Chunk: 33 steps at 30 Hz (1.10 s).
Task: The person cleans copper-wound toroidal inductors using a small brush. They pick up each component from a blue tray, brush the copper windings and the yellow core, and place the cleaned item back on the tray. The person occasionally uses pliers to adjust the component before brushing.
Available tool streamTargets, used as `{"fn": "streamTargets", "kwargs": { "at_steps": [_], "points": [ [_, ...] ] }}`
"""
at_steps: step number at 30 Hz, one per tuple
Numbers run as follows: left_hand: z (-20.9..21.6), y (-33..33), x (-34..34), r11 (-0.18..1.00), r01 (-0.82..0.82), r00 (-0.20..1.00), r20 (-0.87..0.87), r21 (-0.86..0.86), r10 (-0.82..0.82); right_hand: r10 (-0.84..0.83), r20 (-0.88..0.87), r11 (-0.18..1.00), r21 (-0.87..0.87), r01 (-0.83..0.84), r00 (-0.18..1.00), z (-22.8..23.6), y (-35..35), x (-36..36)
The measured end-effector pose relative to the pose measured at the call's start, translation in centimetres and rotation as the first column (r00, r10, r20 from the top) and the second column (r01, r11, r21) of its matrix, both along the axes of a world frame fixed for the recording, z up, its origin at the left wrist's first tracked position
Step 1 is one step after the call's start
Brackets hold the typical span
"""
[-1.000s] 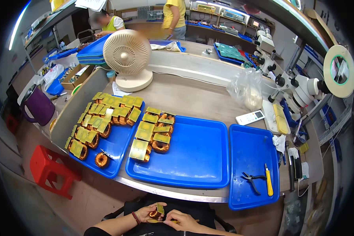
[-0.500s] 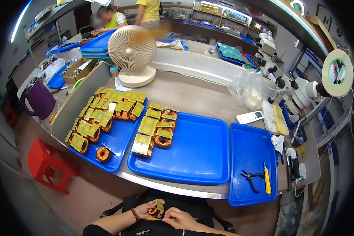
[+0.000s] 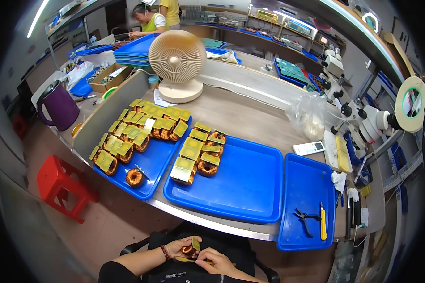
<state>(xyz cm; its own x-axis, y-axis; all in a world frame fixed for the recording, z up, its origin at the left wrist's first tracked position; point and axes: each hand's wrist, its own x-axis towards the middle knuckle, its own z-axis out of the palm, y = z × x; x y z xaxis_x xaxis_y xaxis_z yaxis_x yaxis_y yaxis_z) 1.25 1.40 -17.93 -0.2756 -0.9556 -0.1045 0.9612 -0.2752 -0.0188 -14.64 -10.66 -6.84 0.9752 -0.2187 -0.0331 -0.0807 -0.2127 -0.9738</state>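
Observation:
Over my lap, my left hand is closed round a copper-wound ring coil with a small yellow-green board on it. My right hand pinches a thin yellowish stick, whose tip lies just under the coil, near my left fingers. Whether the tip touches the coil I cannot tell. Many similar coils with boards fill much of the left blue tray. One bare coil sits near that tray's front. More coils with boards stand at the left side of the middle blue tray.
The right blue tray holds black pliers and a yellow-handled knife. Behind stand a beige fan, a white remote, a plastic bag and a microscope. A red stool is at left; a person sits beyond.
The whole view has shifted, so the bench appears a little farther right. Both hands keep nearly the same pose round the coil and the stick.

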Motion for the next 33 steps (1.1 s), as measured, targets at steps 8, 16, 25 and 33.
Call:
{"fn": "streamTargets", "kwargs": {
  "at_steps": [8, 16, 25, 33],
  "points": [
    [-0.2, 0.1, -0.4, 1.000, -0.008, 0.999, 0.047, -0.028, 0.009, 0.004, -0.002, 1.000, -0.023, -0.004, 1.000, 0.5, 0.5, -0.4],
    [0.0, 0.6, -0.6, 0.996, -0.034, 0.998, 0.051, -0.079, 0.038, 0.013, -0.001, 1.000, -0.017, -0.013, 1.000, 1.1, 1.2, -0.5],
    [0.5, 0.7, -0.9, 0.993, -0.115, 0.986, 0.120, -0.023, 0.117, 0.012, 0.070, 0.999, 0.036, -0.015, 0.997, 0.1, 1.7, -0.4],
    [5.2, 1.3, -2.7, 0.960, -0.213, 0.912, 0.389, 0.179, 0.130, -0.091, 0.100, 0.994, -0.047, 0.096, 0.991, 2.7, 0.2, -0.9]
  ]
}}
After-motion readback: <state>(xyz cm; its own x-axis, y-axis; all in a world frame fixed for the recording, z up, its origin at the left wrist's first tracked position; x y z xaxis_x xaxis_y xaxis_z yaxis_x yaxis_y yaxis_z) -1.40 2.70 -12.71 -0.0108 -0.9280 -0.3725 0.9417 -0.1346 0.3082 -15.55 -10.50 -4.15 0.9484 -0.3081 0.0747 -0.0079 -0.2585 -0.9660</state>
